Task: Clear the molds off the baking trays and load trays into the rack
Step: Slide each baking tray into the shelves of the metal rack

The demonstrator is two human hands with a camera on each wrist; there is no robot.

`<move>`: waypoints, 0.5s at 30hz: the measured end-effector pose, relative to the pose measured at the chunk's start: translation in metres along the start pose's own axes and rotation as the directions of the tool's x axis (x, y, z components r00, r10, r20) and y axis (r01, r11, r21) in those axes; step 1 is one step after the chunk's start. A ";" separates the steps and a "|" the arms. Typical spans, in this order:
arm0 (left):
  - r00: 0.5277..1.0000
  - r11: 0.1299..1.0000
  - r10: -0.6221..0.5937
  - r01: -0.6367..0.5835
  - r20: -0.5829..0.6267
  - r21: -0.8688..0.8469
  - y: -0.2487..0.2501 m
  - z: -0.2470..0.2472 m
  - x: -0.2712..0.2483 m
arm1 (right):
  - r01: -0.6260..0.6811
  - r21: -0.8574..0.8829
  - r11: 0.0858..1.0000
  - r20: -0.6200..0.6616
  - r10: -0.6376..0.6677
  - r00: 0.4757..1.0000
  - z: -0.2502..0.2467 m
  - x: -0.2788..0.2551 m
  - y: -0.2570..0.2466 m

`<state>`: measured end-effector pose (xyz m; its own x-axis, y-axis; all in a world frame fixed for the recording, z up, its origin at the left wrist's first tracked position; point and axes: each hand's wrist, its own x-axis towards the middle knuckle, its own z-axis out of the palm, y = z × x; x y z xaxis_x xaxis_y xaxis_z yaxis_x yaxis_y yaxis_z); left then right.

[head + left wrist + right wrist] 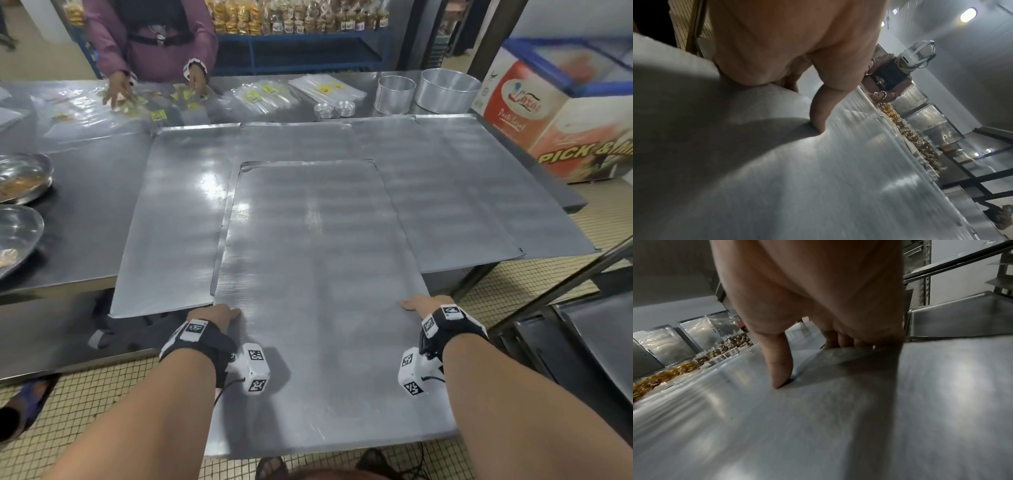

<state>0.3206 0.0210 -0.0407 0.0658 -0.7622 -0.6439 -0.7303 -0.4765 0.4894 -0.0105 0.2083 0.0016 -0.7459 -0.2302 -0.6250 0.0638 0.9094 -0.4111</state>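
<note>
I hold a large bare metal baking tray (pixel 315 274) by its two long edges; its near end juts past the table edge toward me. My left hand (pixel 215 317) grips the left edge, thumb (pixel 818 113) on top and fingers curled under. My right hand (pixel 423 306) grips the right edge the same way, thumb (pixel 779 363) pressed on the tray (pixel 818 426). Under it lie more bare trays, one to the left (pixel 171 222) and one to the right (pixel 462 192). Small stacked molds (pixel 334 109) and two round tins (pixel 394 94) stand on the table beyond the trays.
The rack (pixel 548 284) stands at my right with a tray (pixel 603 329) in it. Across the table a person (pixel 150 41) handles plastic packets. Steel bowls (pixel 24 178) sit at the left, and a chest freezer (pixel 565 113) stands at the far right.
</note>
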 end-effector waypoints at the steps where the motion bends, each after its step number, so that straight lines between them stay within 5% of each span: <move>1: 1.000 1.000 -0.008 0.008 0.027 0.012 0.000 -0.001 -0.001 | 0.000 0.019 1.000 0.016 0.000 1.000 -0.003 -0.004 -0.003; 6: 0.997 0.977 -0.082 0.083 0.011 -0.196 -0.003 -0.002 0.002 | 0.059 -0.011 0.998 -0.002 -0.059 0.998 0.002 -0.008 -0.004; 15: 0.975 0.908 -0.190 0.131 -0.113 -0.397 0.012 0.012 -0.013 | -0.010 0.302 0.953 -0.026 0.019 0.999 0.006 0.013 0.001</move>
<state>0.3028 0.0300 -0.0331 0.2800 -0.7025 -0.6543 -0.3848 -0.7066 0.5939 -0.0163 0.2043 -0.0108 -0.7612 -0.2040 -0.6156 0.2690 0.7644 -0.5860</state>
